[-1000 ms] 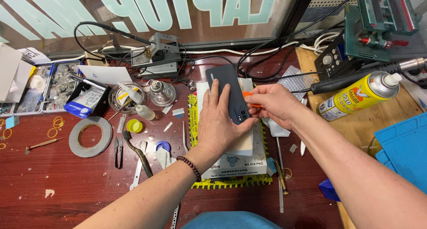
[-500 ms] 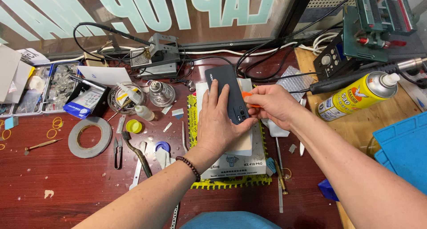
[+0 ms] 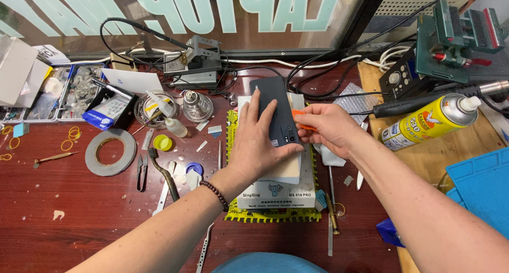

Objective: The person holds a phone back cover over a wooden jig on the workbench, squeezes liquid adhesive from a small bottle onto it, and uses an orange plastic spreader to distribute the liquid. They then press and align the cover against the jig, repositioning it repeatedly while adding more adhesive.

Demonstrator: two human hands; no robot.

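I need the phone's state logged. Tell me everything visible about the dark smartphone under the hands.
The dark grey slab-shaped smartphone lies back-up, lengthwise away from the person, on a pale block. Its matte back shows camera lenses near the right edge. The left hand presses flat on it; the right hand holds a small orange tool at its right edge.

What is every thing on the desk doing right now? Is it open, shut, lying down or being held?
Dark phone: lying back up on the white block, pressed down.
Left hand: flat on the phone.
Right hand: pinching an orange pick at the phone's right edge.
Yellow spray can: lying on its side, cap on.
Tape roll: lying flat.
Small scissors: closed, lying flat.
Yellow cap: lying loose, off any bottle.
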